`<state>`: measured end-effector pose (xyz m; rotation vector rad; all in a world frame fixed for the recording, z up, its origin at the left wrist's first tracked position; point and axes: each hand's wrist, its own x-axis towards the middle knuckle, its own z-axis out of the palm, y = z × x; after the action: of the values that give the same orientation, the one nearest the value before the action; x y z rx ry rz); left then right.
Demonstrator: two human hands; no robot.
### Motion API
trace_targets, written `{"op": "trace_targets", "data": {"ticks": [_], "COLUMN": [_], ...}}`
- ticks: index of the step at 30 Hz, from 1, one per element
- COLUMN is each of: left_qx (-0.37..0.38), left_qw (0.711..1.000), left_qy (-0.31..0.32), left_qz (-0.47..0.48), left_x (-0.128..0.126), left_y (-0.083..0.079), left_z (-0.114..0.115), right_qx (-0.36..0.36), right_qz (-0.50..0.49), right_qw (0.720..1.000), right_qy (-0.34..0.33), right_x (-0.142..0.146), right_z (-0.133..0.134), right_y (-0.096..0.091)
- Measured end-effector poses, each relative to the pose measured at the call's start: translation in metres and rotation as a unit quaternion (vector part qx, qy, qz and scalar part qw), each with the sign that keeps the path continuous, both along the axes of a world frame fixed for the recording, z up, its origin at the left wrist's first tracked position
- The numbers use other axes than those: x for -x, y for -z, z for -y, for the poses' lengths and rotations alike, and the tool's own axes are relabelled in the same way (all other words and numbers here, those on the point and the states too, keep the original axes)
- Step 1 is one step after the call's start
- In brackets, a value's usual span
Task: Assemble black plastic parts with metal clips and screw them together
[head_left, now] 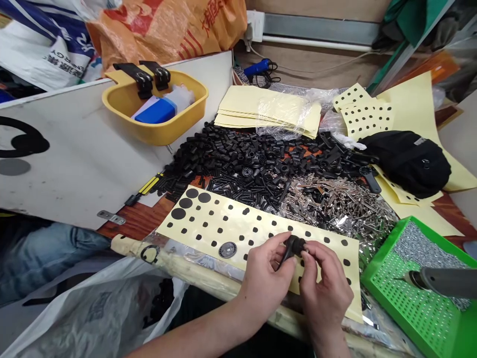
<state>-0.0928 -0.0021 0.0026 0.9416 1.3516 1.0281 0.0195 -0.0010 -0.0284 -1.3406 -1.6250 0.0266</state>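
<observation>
In front of me my left hand [265,273] is closed around a black plastic part [292,247] with a rounded, ringed end. My right hand [325,284] pinches at the right end of that same part; whatever tiny piece lies between those fingertips is too small to name. Both hands are above a pale yellow sheet [238,221] covered with rows of black adhesive dots. A round, toothed grey disc [227,249] lies on the sheet, left of my left hand. Larger black round stickers [178,214] fill the sheet's left corner.
Behind the sheet are piles of black plastic parts [238,154], black screws [242,191] and shiny metal pieces [331,201]. At right, a green basket [382,253] holds silver screws [421,248], with an electric screwdriver [447,282] across it. A yellow bin [160,134] hangs left; a black cap [413,161] lies right.
</observation>
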Motion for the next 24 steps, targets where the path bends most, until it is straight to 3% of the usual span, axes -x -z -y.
{"op": "trace_targets", "data": {"ticks": [4,8,13,18,20,24], "left_qx": [-0.013,-0.051,-0.111,-0.186,-0.203,-0.221], "left_qw": [1.0,0.998,0.991,0.973,0.967,0.96], "left_qy": [-0.009,-0.02,0.002,0.052,0.061,0.068], "left_qz": [0.004,-0.013,-0.069,-0.124,-0.143,-0.161], "left_x": [-0.001,0.002,0.008,0.012,0.012,0.012], "left_y": [-0.004,-0.008,-0.011,-0.015,-0.016,-0.018], "left_z": [0.001,0.004,0.01,0.017,0.019,0.023], "right_qx": [0.019,0.075,0.222,0.346,0.362,0.341], "right_qz": [-0.034,-0.133,-0.314,-0.36,-0.36,-0.358], "right_qw": [0.999,0.986,0.909,0.827,0.816,0.825], "right_qy": [-0.012,-0.071,-0.162,-0.259,-0.27,-0.274], "right_x": [-0.001,-0.004,-0.019,-0.037,-0.04,-0.039], "right_z": [0.002,0.007,0.007,-0.006,-0.01,-0.01], "right_y": [0.0,-0.006,-0.019,-0.017,-0.015,-0.016]}}
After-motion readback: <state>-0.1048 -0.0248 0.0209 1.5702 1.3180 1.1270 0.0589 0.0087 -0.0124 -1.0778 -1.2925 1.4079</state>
